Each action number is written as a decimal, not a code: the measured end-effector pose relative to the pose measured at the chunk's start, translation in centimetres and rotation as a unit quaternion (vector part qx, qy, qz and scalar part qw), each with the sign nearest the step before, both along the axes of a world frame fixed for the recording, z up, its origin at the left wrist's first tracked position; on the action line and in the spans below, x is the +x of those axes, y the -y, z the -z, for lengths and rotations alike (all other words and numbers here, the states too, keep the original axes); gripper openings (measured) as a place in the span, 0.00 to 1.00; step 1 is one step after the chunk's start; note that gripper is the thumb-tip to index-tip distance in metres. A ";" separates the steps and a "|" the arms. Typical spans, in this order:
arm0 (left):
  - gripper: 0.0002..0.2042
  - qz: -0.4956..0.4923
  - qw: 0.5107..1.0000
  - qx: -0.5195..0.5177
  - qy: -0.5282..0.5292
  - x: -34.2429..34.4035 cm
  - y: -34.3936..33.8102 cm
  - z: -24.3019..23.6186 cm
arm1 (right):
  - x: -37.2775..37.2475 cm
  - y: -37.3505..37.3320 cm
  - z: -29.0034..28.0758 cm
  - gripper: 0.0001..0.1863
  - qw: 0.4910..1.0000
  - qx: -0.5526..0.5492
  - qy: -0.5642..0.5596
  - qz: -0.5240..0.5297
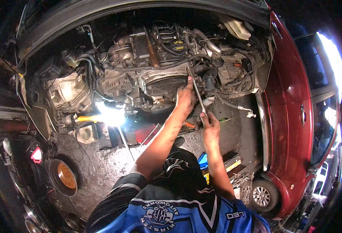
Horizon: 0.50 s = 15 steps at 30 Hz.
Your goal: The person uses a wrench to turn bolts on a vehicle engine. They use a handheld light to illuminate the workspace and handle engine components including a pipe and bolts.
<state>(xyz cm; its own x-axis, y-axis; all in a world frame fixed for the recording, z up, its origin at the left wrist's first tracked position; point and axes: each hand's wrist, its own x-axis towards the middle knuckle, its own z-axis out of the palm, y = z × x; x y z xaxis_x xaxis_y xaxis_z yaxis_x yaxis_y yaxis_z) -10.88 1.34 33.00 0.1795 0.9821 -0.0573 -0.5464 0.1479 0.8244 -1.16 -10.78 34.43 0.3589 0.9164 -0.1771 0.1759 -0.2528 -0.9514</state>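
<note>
My left hand [185, 95] is wrapped on the upper part of a long steel wrench [197, 93], its thumb near the tool's head. My right hand [211, 126] grips the lower end of the same wrench. The tool's head rests at the edge of a silver cover [161, 73] on the front of the engine [163, 48]; what it fits onto is too small to make out. A black hose [208, 83] lies just right of the wrench, and pulleys [139, 102] sit left of my left hand.
A glowing work light [110, 115] with a yellow body is below the engine's left. A toolbox [231, 165] with loose tools is low right. A red car [287, 116] stands close on the right. A round pan [62, 174] lies on the floor [93, 163] at lower left.
</note>
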 end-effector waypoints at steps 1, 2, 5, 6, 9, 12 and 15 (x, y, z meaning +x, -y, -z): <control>0.19 -0.032 0.994 0.055 -0.093 0.1 -0.2 1.4 | -2.0 -0.1 -2.3 0.14 0.953 0.088 0.291 0.001; 0.19 -0.090 0.986 0.094 -0.102 0.4 -0.7 3.3 | -2.6 -0.2 -2.8 0.14 0.951 0.093 0.294 -0.005; 0.18 -0.051 0.998 -0.040 0.020 0.9 -1.4 2.7 | -2.7 -0.4 -2.4 0.19 0.989 0.119 0.055 0.061; 0.18 -0.013 0.995 -0.090 0.029 0.9 -1.1 1.4 | -1.9 -0.3 -2.2 0.19 0.989 0.117 0.057 0.072; 0.19 0.062 0.967 -0.172 0.178 0.4 -0.4 -0.7 | -0.4 -0.2 -2.7 0.23 0.816 -0.017 -0.574 0.066; 0.23 0.055 0.940 -0.166 0.294 1.2 -0.7 0.1 | -0.3 0.0 -1.8 0.19 0.857 -0.030 -0.509 0.076; 0.23 0.036 0.969 -0.158 0.185 0.8 -1.4 3.4 | -0.7 -0.1 -0.1 0.16 0.998 0.025 -0.064 -0.008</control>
